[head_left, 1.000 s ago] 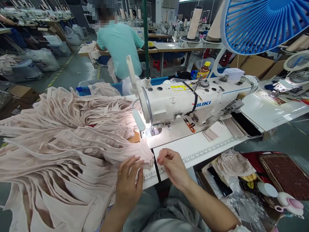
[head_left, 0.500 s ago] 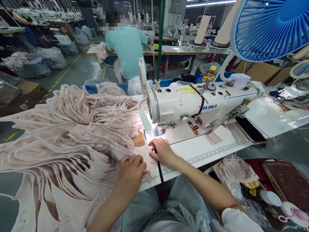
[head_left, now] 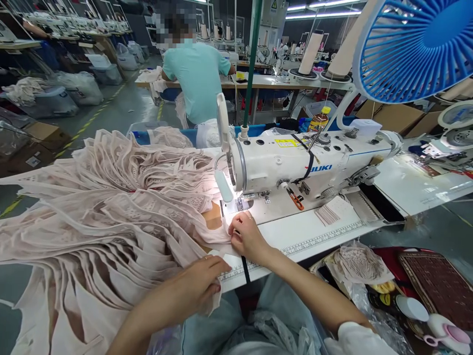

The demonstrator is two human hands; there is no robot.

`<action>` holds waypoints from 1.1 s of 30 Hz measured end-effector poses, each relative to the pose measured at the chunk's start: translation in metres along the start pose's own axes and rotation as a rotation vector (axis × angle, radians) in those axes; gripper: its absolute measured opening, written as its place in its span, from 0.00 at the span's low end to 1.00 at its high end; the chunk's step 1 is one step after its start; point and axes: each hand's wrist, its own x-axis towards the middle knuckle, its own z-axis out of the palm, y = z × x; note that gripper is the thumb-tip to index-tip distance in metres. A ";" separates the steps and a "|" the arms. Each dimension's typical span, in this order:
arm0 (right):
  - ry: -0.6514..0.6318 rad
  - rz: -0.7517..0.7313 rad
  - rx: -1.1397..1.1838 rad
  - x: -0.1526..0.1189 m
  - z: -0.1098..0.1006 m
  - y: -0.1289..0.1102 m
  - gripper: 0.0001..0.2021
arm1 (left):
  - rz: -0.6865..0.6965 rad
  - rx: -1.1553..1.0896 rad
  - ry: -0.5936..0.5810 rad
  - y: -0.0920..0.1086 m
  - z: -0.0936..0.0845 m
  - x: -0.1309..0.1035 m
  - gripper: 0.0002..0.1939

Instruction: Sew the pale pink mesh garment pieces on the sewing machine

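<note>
My left hand [head_left: 201, 281] holds a flap of pale pink fabric [head_left: 177, 236] at the front table edge, thumb below and fingers above. Fingers bent together, my right hand [head_left: 246, 236] pinches the fabric's edge just in front of the needle area. The white sewing machine [head_left: 273, 162] stands behind my right hand, its lamp lighting the needle plate [head_left: 236, 204]. Many layered pale pink lace pieces [head_left: 111, 212] spread over the left side and hang down. A printed ruler strip [head_left: 325, 239] runs along the table's front.
A blue fan [head_left: 414, 49] hangs at the upper right. Orange-handled snips [head_left: 295, 198] rest against the machine. A person in a turquoise shirt [head_left: 199, 74] sits beyond. At the lower right are a woven brown lid [head_left: 439, 281], lace pieces [head_left: 364, 264] and a cup [head_left: 449, 335].
My left hand has moved down toward the table's front edge, drawing the fabric's corner with it. The fingers of my right hand have curled in on the fabric near the needle.
</note>
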 end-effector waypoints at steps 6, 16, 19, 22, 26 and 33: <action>-0.191 -0.034 -0.053 -0.009 -0.011 -0.001 0.14 | -0.059 -0.047 -0.319 0.010 -0.013 -0.010 0.18; -0.029 0.015 -0.289 0.000 -0.043 0.034 0.23 | -0.144 0.837 -0.066 0.001 0.022 0.076 0.29; 0.296 0.115 -0.462 -0.032 -0.089 0.051 0.10 | -0.186 0.891 -0.156 0.003 0.010 0.088 0.25; 0.485 0.229 -0.819 -0.067 -0.145 0.074 0.10 | -0.144 0.842 -0.147 0.002 -0.002 0.095 0.19; 0.421 0.463 -0.934 -0.096 -0.197 0.102 0.14 | -0.169 0.768 -0.116 -0.006 -0.002 0.097 0.17; 0.399 0.540 -0.819 -0.098 -0.215 0.107 0.20 | -0.269 0.639 0.128 -0.018 0.004 0.094 0.12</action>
